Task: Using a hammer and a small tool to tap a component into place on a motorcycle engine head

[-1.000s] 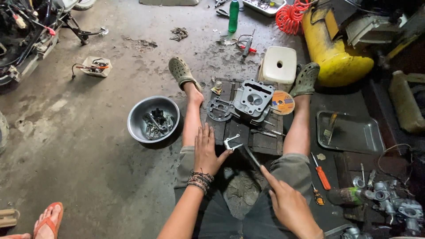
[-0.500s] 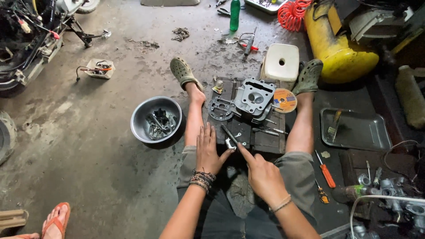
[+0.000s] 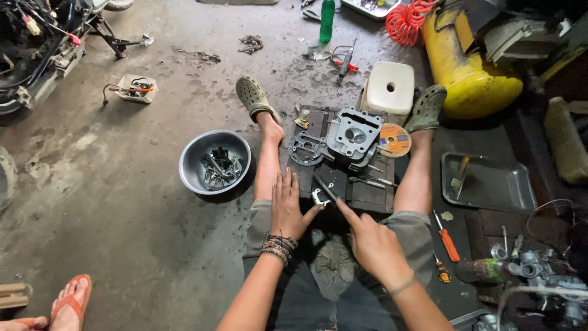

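Right hand point(image 3: 372, 244) seemingly pinches a dark tool point(image 3: 324, 187) angled up-left; left hand point(image 3: 288, 208) lies flat, fingers apart

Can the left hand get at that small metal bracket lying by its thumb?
Probably yes. The left hand lies flat beside the small metal bracket, thumb nearly touching it; only the right hand's pointing finger is close by.
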